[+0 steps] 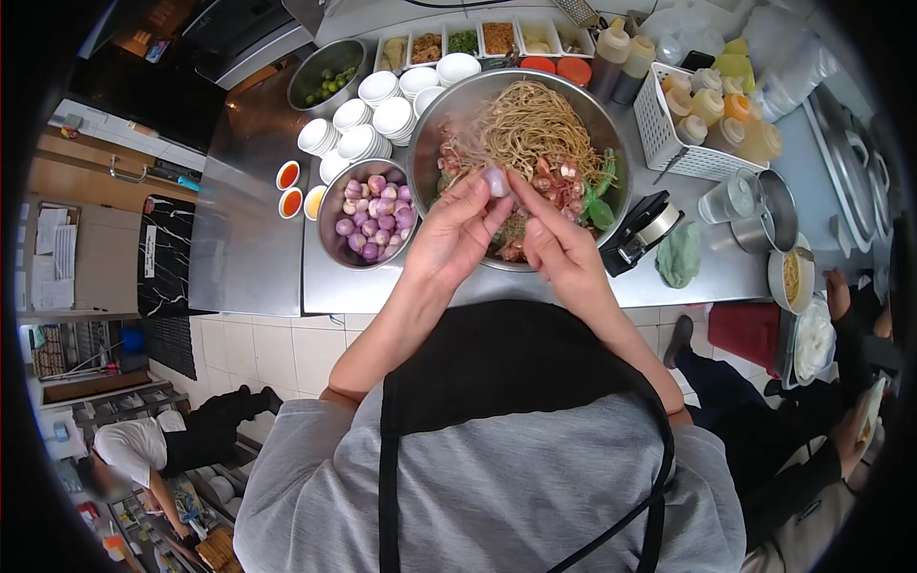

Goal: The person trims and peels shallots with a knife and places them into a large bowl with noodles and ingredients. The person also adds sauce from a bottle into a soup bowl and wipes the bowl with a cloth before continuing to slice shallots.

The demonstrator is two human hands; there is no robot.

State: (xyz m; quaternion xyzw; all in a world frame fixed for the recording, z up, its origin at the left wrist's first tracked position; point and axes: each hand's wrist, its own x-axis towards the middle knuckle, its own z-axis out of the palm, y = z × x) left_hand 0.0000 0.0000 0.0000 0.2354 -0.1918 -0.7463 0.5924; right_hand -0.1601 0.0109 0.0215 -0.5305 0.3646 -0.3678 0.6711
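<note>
My left hand (452, 224) pinches a peeled-looking pale purple shallot (496, 181) between thumb and fingers, above the near part of a large steel bowl (619, 115). My right hand (564, 248) is close against it, the index finger stretched to the shallot's side and the other fingers curled in. What those curled fingers hold, if anything, is hidden. Inside the large bowl lie brown noodles (525, 119), reddish chopped pieces (557, 186) and green leaves (600, 210). Left of my hands, a smaller steel bowl (328, 229) is filled with purple shallots (377, 215).
Stacked white cups (363, 141), a bowl of green limes (330, 86) and small sauce cups (288, 176) stand left. A white basket of squeeze bottles (659, 129), a black-and-silver device (650, 229) and a green cloth (679, 256) lie right. Other people (143, 444) work nearby.
</note>
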